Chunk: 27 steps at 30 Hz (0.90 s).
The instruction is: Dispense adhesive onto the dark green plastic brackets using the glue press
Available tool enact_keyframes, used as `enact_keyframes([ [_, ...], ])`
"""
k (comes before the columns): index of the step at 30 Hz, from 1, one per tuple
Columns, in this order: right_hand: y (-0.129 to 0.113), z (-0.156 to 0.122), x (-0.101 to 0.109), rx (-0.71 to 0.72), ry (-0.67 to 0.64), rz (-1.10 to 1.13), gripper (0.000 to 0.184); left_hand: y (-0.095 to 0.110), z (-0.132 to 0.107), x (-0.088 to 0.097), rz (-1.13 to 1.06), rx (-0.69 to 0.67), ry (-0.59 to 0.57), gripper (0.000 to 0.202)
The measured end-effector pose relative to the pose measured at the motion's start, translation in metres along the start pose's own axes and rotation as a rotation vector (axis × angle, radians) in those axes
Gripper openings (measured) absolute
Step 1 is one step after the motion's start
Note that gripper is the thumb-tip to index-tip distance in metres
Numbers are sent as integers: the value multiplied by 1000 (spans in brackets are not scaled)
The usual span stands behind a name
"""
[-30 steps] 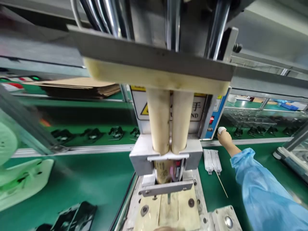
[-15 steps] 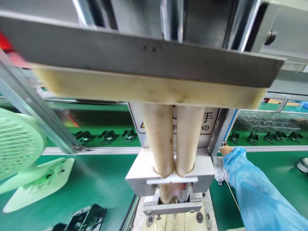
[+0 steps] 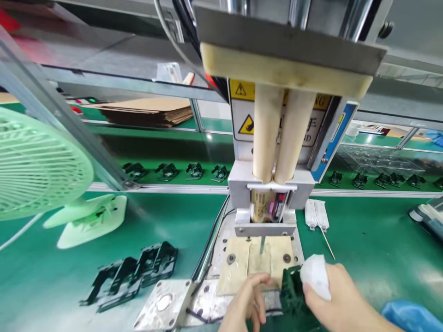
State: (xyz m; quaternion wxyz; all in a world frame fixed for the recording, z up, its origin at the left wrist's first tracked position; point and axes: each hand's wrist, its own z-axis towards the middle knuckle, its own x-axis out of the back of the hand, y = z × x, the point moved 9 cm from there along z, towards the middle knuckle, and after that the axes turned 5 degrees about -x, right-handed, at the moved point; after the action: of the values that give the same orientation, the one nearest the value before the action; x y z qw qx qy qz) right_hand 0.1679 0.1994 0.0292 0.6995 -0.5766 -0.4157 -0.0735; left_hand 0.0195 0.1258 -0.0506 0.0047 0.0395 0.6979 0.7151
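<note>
Right hand (image 3: 334, 290) drawn back from rail (image 3: 173, 189), gripping dark part (image 3: 291, 293); left hand (image 3: 244, 302) half-curled, empty.

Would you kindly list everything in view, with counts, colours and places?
Bench: one, green, underneath
Press: one, grey and cream, centre
Warning sign: one, white and yellow, behind press
Fixture plate: one, cream, below press
Button block: one, silver, lower left
Fan: one, pale green, left
Bench parts: apparently two, dark, left
Row parts: about ten, dark, behind bench
White pieces: two, white, right of press
Stick: one, pale, by white pieces
Cardboard: one stack, brown, back left
Clear tray: one, transparent, back right
Pad: one, white, in right hand
Near part: one, dark, at right hand
Sleeve: one, blue, lower right
Left hand: one, by fixture plate
Right hand: one, lower right
</note>
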Motion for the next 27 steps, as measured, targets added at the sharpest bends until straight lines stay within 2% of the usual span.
enact_keyframes([
  [2, -16, -24, -18, 38, 18, 117, 20, 9, -6, -5, 70, 19, 27, 83],
  [4, -20, -37, -21, 21, 73, 268, 29, 24, -13, -4, 156, 66, 78, 66],
  [7, -2, -47, -9, -56, 200, 445, 39, 40, -12, 5, 121, 212, 101, 59],
  [9, 20, -53, 0, -149, 286, 500, 40, 45, -2, 11, 51, 285, 60, 52],
  [11, 38, -57, -1, -247, 329, 563, 41, 49, 10, 18, 35, 304, 30, 41],
  [13, 44, -56, -10, -296, 350, 686, 40, 53, 18, 24, 55, 293, 15, 35],
  [16, 35, -48, -21, -252, 453, 946, 38, 57, 15, 20, 162, 222, -30, 44],
  [19, 27, -43, -21, -173, 612, 1168, 35, 49, -3, 4, 279, 196, -148, 76],
  [21, 22, -42, -25, -140, 593, 1249, 33, 39, -13, -7, 252, 211, -226, 93],
  [22, 20, -43, -30, -137, 542, 1262, 32, 35, -16, -11, 214, 207, -249, 95],
  [25, 24, -52, -55, -164, 350, 1185, 29, 28, -15, -16, 80, 202, -251, 83],
  [27, 38, -65, -76, -186, 272, 1084, 32, 23, -14, -16, 81, 240, -231, 72],
])
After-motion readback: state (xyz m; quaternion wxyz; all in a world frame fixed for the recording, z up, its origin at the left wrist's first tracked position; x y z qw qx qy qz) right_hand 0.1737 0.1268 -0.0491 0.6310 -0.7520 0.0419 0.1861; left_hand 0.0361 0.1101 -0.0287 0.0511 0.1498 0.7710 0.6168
